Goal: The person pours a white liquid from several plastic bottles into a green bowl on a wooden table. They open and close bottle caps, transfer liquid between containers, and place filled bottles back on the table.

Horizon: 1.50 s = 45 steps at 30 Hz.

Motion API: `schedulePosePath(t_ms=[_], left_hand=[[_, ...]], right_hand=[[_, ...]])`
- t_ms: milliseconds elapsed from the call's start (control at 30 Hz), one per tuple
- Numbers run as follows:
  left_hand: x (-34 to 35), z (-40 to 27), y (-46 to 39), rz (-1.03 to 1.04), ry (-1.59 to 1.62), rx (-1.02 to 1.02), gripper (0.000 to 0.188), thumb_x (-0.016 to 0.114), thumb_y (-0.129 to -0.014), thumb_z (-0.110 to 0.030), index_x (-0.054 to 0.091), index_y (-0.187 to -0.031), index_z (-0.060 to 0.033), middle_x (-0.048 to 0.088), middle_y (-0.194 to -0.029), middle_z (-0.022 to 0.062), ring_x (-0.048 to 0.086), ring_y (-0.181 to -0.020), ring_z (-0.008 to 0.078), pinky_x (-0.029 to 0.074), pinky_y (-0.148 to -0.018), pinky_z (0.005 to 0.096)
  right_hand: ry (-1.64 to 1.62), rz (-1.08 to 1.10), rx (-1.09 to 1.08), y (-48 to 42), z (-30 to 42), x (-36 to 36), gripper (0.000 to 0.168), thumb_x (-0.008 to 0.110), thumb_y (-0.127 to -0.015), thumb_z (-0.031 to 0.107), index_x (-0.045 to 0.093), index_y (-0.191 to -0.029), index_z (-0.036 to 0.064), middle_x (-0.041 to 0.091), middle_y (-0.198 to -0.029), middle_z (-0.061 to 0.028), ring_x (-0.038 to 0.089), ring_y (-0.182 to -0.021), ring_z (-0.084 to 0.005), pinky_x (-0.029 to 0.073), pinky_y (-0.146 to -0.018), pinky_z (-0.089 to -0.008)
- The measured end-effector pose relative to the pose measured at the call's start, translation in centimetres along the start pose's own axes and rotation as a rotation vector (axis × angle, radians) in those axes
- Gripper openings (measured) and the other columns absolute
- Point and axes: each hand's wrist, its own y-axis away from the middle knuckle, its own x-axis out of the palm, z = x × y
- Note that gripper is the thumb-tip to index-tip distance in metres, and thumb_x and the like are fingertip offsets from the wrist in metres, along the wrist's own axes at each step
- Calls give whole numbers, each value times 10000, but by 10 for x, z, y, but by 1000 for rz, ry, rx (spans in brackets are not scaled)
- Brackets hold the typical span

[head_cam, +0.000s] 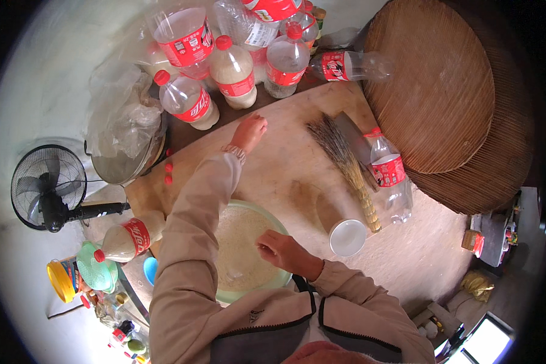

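My left hand, its fingers curled, reaches over the far part of the wooden board, near capped plastic bottles partly filled with pale grain or powder, such as this bottle and another. No object shows in it. My right hand is loosely closed above a pale green basin holding a beige, fine-grained material; nothing shows in its grip. My left sleeve covers the basin's left side. A white bowl stands right of the basin, beside a straw hand brush.
An empty-looking bottle lies right of the brush; another lies at the back. Large round woven lids stand at right. Red caps and a filled bottle lie left, near a black fan and plastic bags.
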Motion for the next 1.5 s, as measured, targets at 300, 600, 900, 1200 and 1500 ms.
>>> schedulePosePath(t_ms=[300, 600, 900, 1200, 1500], left_hand=[[20, 7, -10, 94, -434, 14, 136, 556, -858, -77, 598, -947, 16, 607, -962, 204, 621, -919, 345, 513, -783, 460], [-69, -107, 13, 108, 248, -66, 116, 586, -862, -6, 565, -974, -27, 612, -856, 148, 619, -755, 330, 494, -651, 421], [-119, -260, 212, 112, 430, -317, 130, 638, -900, -34, 640, -1030, -31, 611, -875, 117, 640, -803, 273, 514, -695, 366], [-149, -240, 251, -235, 252, -527, 109, 633, -920, -87, 675, -997, -23, 678, -875, 125, 664, -759, 236, 513, -663, 338], [-158, 2, 291, -301, -468, -901, 164, 613, -868, -172, 673, -874, -19, 688, -856, 219, 682, -829, 401, 551, -713, 500]], right_hand=[[52, 66, -50, 13, -2, 3, 165, 642, -890, 74, 599, -1040, 22, 591, -890, -151, 625, -791, -343, 511, -681, -422], [-27, -15, 6, 17, 8, -3, 113, 637, -901, 51, 643, -1002, 0, 625, -843, -138, 627, -702, -235, 509, -642, -337], [-116, -1, 262, 25, -1, -17, 148, 631, -931, 86, 651, -1023, -28, 675, -818, -119, 665, -659, -146, 541, -602, -282], [-123, 61, 307, 25, 8, 4, 152, 624, -948, 104, 657, -1025, -24, 680, -796, -87, 663, -649, -121, 535, -583, -255], [-173, -6, 313, 14, 13, 15, 140, 615, -945, 81, 658, -1014, -32, 671, -785, -67, 655, -646, -115, 531, -585, -249]])
